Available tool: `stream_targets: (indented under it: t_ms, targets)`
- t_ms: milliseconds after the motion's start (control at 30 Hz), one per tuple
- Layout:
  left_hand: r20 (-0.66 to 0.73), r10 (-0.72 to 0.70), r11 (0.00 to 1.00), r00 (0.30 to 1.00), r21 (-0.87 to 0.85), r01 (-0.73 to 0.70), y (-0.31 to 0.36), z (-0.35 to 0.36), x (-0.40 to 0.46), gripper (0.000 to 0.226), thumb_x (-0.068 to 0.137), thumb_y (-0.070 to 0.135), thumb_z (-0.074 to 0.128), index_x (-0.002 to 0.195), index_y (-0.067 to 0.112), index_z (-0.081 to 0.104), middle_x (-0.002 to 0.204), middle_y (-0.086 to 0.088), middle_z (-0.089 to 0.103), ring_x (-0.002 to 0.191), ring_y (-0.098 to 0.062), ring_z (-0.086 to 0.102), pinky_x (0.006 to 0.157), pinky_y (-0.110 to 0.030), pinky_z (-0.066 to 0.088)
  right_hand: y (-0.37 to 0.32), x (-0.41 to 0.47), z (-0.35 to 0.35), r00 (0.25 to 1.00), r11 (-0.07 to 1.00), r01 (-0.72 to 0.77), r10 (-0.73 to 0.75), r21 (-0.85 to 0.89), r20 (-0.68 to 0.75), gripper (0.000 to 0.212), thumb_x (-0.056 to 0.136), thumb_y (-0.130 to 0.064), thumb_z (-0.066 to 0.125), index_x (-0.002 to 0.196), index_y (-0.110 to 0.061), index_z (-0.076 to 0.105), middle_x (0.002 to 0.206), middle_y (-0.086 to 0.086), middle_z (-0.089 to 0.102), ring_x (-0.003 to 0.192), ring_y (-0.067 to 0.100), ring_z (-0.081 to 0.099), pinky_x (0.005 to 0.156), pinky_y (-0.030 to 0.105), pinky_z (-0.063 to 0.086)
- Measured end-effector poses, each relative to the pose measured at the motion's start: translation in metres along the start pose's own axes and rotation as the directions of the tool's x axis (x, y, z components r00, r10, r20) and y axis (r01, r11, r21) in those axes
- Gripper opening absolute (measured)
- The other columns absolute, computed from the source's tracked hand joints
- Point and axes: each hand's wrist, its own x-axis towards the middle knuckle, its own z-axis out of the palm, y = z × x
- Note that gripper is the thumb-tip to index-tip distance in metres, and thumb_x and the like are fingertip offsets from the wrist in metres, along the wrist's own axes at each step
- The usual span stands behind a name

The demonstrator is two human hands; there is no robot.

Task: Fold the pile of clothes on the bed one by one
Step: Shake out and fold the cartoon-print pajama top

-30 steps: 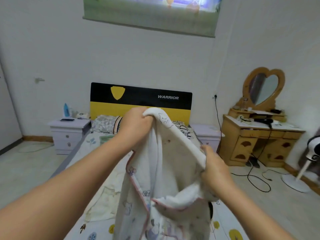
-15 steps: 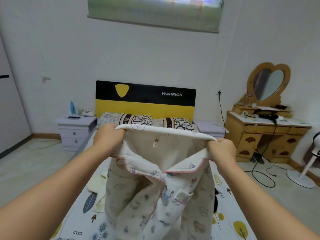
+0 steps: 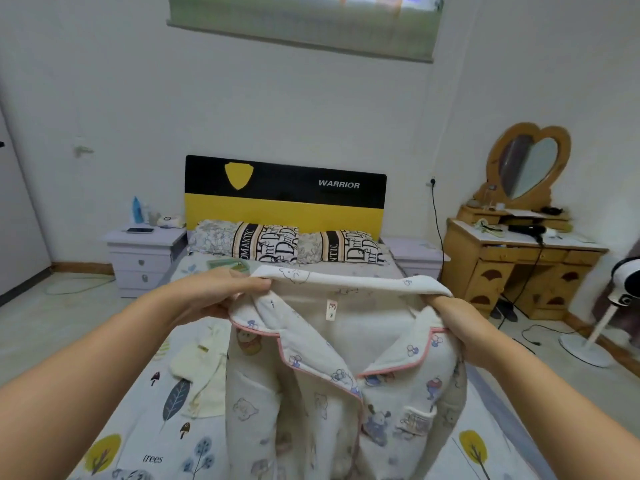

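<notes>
A white quilted pajama top [image 3: 346, 382] with cartoon prints and pink piping hangs upright in front of me, its collar spread wide and its front facing me. My left hand [image 3: 221, 292] pinches the left end of the collar. My right hand [image 3: 453, 323] grips the right shoulder under the collar. The top hangs over the bed [image 3: 145, 427], which has a leaf and tree patterned sheet. A pale yellow garment [image 3: 201, 379] lies crumpled on the sheet to the left of the top.
Two patterned pillows [image 3: 287, 242] lean on the black and yellow headboard [image 3: 284, 199]. White nightstands [image 3: 145, 251] flank the bed. A wooden dresser [image 3: 512, 265] with a heart mirror stands right, with cables and a white fan [image 3: 609, 313] on the floor.
My hands have moved apart and stretched the collar out flat, from bunched together to wide. The top now hangs open, facing me, slightly lower over the bed.
</notes>
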Motion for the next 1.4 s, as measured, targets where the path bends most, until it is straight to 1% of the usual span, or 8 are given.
stream_targets:
  t_ms: [167, 333, 500, 667, 800, 933, 1167, 1400]
  targets:
    - [0.168, 0.025, 0.985, 0.985, -0.171, 0.004, -0.015, -0.01, 0.011, 0.043, 0.053, 0.012, 0.068, 0.093, -0.001, 0.058, 0.083, -0.013, 0.064, 0.074, -0.02, 0.061, 0.074, -0.028, 0.054, 0.004, -0.01, -0.021, 0.951, 0.978, -0.182, 0.15, 0.097, 0.27, 0.044, 0.077, -0.034, 0.071, 0.108, -0.004, 0.063, 0.104, 0.023, 0.067, 0.095, 0.038, 0.065, 0.084, 0.046, 0.053]
    - [0.079, 0.069, 0.988, 0.994, 0.135, -0.08, -0.025, 0.005, 0.014, 0.014, 0.089, 0.001, 0.056, 0.098, -0.004, 0.066, 0.095, -0.017, 0.072, 0.082, -0.019, 0.07, 0.07, -0.024, 0.057, 0.012, -0.017, -0.04, 0.811, 0.983, -0.169, 0.097, 0.074, 0.576, 0.085, 0.041, -0.012, 0.094, 0.117, 0.001, 0.061, 0.123, 0.028, 0.057, 0.111, 0.04, 0.059, 0.083, 0.046, 0.055]
    - [-0.135, 0.208, 0.941, 0.969, 0.299, -0.161, -0.027, 0.015, 0.015, 0.026, 0.089, 0.004, 0.057, 0.063, 0.009, 0.058, 0.06, 0.0, 0.056, 0.061, -0.011, 0.05, 0.059, -0.022, 0.038, 0.032, -0.016, -0.042, 0.93, 0.999, -0.019, 0.003, 0.041, 0.367, 0.091, 0.033, -0.04, 0.093, 0.113, -0.009, 0.062, 0.11, 0.017, 0.068, 0.099, 0.03, 0.067, 0.079, 0.04, 0.056]
    - [-0.121, 0.206, 0.978, 0.971, 0.069, -0.199, -0.022, 0.028, 0.014, 0.029, 0.088, 0.023, 0.059, 0.065, 0.007, 0.053, 0.06, 0.003, 0.054, 0.061, -0.012, 0.047, 0.062, -0.029, 0.033, 0.033, -0.026, -0.029, 0.985, 0.983, 0.153, -0.143, -0.106, 0.092, 0.032, 0.077, -0.025, 0.074, 0.103, -0.008, 0.066, 0.095, 0.014, 0.073, 0.086, 0.028, 0.07, 0.082, 0.042, 0.055]
    - [-0.147, 0.176, 0.955, 0.973, -0.213, -0.205, -0.013, 0.027, 0.015, 0.034, 0.076, 0.024, 0.062, 0.093, -0.005, 0.061, 0.081, -0.014, 0.061, 0.071, -0.021, 0.056, 0.061, -0.029, 0.04, 0.026, -0.037, -0.032, 0.972, 0.974, -0.063, 0.011, 0.218, 0.235, 0.076, 0.046, -0.051, 0.086, 0.105, -0.005, 0.07, 0.1, 0.017, 0.071, 0.089, 0.03, 0.07, 0.068, 0.037, 0.059]
    - [-0.172, 0.152, 0.934, 0.973, -0.298, -0.199, -0.01, 0.018, 0.022, 0.021, 0.089, 0.01, 0.051, 0.073, 0.007, 0.064, 0.071, -0.008, 0.068, 0.059, -0.017, 0.063, 0.054, -0.025, 0.047, 0.014, -0.044, -0.042, 0.933, 0.837, -0.181, -0.02, 0.516, 0.36, 0.074, 0.057, -0.052, 0.081, 0.105, 0.003, 0.07, 0.116, 0.025, 0.063, 0.104, 0.038, 0.063, 0.078, 0.046, 0.057]
    - [0.04, 0.124, 0.988, 0.992, -0.102, -0.119, -0.019, 0.013, 0.022, 0.01, 0.076, 0.021, 0.067, 0.076, 0.011, 0.068, 0.078, -0.014, 0.069, 0.064, -0.018, 0.066, 0.052, -0.021, 0.051, 0.006, -0.045, -0.03, 0.978, 0.969, 0.177, -0.193, -0.172, -0.079, 0.017, 0.084, -0.017, 0.067, 0.092, -0.003, 0.072, 0.088, 0.015, 0.073, 0.079, 0.029, 0.069, 0.076, 0.04, 0.055]
    - [0.199, 0.21, 0.978, 0.957, -0.039, -0.206, -0.012, 0.012, 0.014, 0.08, 0.03, 0.057, 0.088, 0.085, 0.003, 0.072, 0.09, -0.019, 0.071, 0.069, -0.021, 0.067, 0.057, -0.025, 0.054, 0.005, -0.059, -0.026, 0.942, 0.957, 0.162, -0.222, -0.24, -0.251, 0.04, 0.087, -0.027, 0.063, 0.085, 0.012, 0.062, 0.072, 0.017, 0.061, 0.065, 0.023, 0.052, 0.063, 0.033, 0.039]
